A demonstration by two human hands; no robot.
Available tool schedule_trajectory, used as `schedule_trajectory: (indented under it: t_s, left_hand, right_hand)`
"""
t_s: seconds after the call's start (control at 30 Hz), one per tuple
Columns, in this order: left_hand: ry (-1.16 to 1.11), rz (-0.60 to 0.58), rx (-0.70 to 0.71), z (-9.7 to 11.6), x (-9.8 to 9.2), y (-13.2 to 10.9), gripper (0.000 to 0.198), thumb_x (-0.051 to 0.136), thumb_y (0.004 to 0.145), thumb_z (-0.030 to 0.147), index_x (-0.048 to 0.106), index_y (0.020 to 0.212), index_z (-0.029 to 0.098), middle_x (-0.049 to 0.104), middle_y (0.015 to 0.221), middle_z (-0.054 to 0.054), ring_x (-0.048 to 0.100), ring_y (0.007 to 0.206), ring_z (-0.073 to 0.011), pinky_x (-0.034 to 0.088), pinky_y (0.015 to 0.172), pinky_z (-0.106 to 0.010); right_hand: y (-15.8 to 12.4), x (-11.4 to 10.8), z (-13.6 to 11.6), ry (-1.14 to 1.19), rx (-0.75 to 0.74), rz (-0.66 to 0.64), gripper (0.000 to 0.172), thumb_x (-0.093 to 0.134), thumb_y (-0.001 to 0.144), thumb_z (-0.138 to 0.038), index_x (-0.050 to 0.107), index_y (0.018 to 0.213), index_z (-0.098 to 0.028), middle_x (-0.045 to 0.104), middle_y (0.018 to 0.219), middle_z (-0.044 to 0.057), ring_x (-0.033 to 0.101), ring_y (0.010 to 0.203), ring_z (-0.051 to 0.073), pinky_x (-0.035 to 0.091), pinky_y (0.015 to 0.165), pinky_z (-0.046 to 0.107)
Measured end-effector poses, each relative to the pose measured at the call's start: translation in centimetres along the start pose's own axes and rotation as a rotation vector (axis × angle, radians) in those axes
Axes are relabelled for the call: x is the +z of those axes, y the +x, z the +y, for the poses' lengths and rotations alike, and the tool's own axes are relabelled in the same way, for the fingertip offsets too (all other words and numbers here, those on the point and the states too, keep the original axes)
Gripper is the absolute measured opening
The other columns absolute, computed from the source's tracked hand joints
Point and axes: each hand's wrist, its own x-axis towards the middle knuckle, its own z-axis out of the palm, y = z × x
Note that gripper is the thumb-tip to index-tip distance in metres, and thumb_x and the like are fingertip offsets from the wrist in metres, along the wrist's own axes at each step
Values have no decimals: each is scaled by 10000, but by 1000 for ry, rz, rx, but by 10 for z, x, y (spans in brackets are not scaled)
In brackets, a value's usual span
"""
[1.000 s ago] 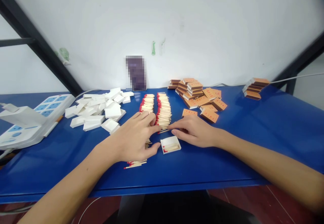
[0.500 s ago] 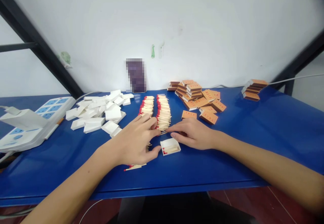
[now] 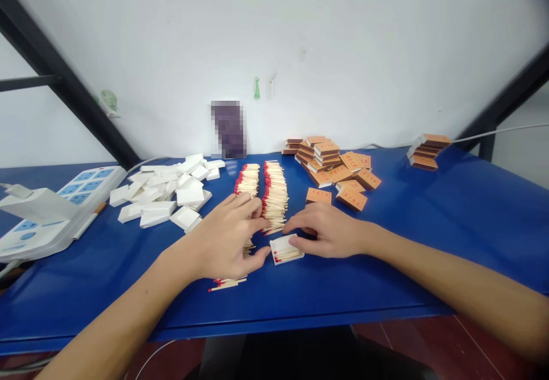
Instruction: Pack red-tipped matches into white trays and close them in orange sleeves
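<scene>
While left hand overlaps matches, trays beyond.

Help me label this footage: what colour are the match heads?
The match heads are red, best seen in the head view.

Red-tipped matches in white tray

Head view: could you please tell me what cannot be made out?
Head view:
Left match row: partly hidden by left hand.
Tray: right side partly hidden by right hand.
Orange boxes: print too small to read.
Dark panel: pixelated.
Power strip: cut off by left edge.
</scene>
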Motion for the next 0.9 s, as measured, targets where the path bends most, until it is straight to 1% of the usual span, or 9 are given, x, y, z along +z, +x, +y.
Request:
schedule_trajectory:
  t_s: [0.17,0.33,0.43,0.53,0.6,0.67,0.9]
  left_hand:
    - [5,2,11,0,-1,0,291,596,864,395,731,1019,189,560,936,-79,525,929,-259,428,831,-419]
    - [13,9,20,0,0,-1,321,583,876,400,701,1095,198,553,918,-69,519,898,-250,422,812,-413]
    - [18,2,12,0,0,-1,315,578,881,402,693,1081,187,551,931,-72,521,907,-252,421,817,-413]
    - [20,-9,-4,0,1,-1,307,583,878,405,694,1043,172,547,939,-76,525,921,-256,423,830,-416]
    - [16,-16,-4,0,1,-1,300,583,878,409,695,1010,164,545,944,-78,527,927,-256,423,842,-418]
    - [10,-21,-3,1,1,-1,301,581,880,410,698,1001,161,547,953,-82,527,935,-256,422,852,-419]
    - [-17,-10,9,0,1,-1,318,589,874,384,707,1089,182,545,929,-70,521,921,-253,416,861,-425]
  right_hand:
    - [-1,1,-2,-5,-2,-34,190,612,882,-317,714,936,-166,598,652,-22,497,580,124,338,627,275]
    - [-1,-1,-5,26,-39,-42,219,642,860,-364,712,936,-170,619,685,-15,506,594,128,342,627,275]
    - [0,-2,-5,67,-36,-12,246,558,939,-345,717,958,-158,637,691,4,517,596,132,350,626,274]
    - [0,-3,-3,82,14,37,326,440,1024,-323,712,1009,-144,692,779,43,579,665,148,378,654,275]
    - [1,-3,-2,76,36,38,336,424,1039,-326,706,1045,-143,718,844,61,620,724,163,394,673,278]
    - [1,-3,-1,69,44,25,334,422,1044,-325,703,1058,-145,728,871,67,638,743,170,402,678,279]
    - [3,-2,-1,64,31,11,337,408,1051,-315,694,1090,-141,733,874,70,643,736,168,399,666,277]
